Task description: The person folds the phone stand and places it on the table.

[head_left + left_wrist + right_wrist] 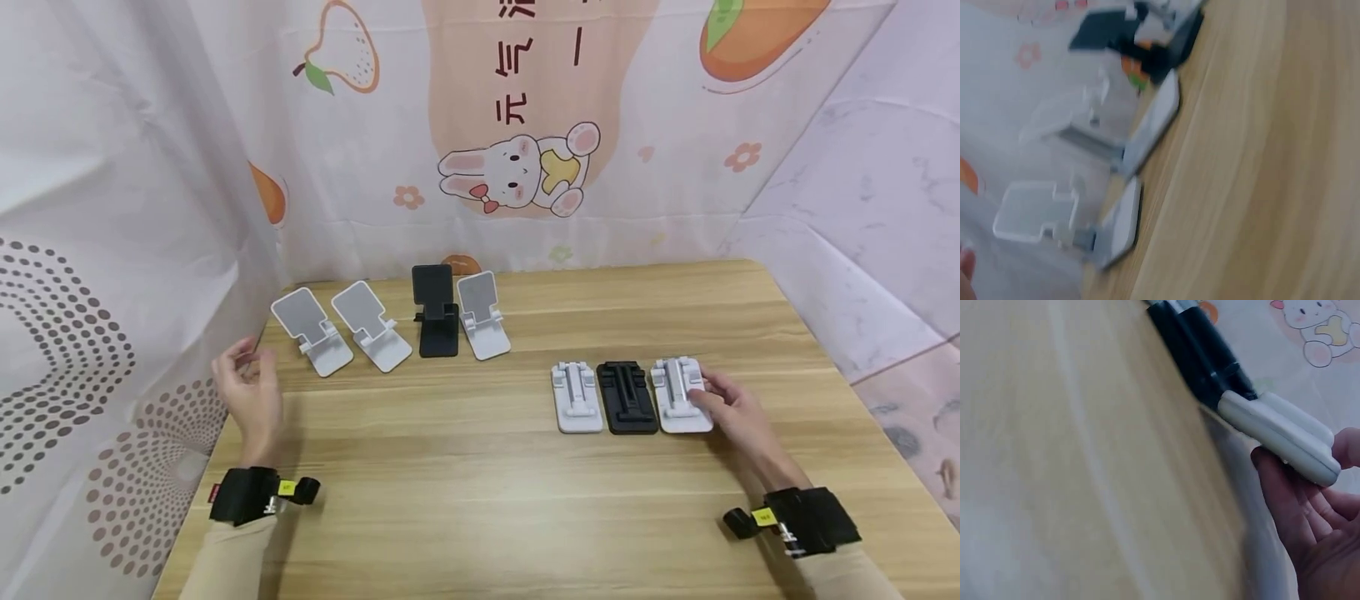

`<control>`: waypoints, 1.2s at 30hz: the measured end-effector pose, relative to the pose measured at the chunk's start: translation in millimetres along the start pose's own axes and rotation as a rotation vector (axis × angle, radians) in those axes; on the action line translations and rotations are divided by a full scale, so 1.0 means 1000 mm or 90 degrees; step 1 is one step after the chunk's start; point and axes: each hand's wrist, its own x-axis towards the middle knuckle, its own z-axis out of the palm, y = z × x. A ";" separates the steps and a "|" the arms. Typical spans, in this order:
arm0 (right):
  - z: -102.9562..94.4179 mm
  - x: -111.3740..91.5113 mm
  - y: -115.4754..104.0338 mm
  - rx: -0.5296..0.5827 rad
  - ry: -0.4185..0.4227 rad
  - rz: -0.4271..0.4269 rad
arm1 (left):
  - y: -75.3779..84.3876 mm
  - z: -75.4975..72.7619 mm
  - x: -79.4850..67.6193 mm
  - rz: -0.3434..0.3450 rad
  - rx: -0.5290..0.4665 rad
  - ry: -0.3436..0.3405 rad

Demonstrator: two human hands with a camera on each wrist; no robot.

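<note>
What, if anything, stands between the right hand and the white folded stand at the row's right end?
Nothing visible: the right hand grips this white stand at its edge, and the black folded stand lies on the other side.

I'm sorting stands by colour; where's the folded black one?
In the head view, the folded black stand lies right of centre, between two folded white stands.

Two white stands [1119, 226], a black stand [1159, 61] and part of another stand [1186, 10] line the surface [1241, 162] before a curtain [991, 109]; the left hand [966, 275] just shows, lower left.
</note>
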 end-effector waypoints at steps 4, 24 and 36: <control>0.006 -0.001 0.003 -0.136 0.038 -0.022 | -0.012 -0.004 0.019 0.014 0.052 -0.018; 0.006 -0.001 -0.005 -0.366 0.062 -0.082 | -0.031 0.021 0.081 -0.254 -0.002 -0.228; 0.011 0.000 -0.013 -0.399 0.128 -0.101 | -0.039 0.037 0.082 -0.291 -0.052 -0.168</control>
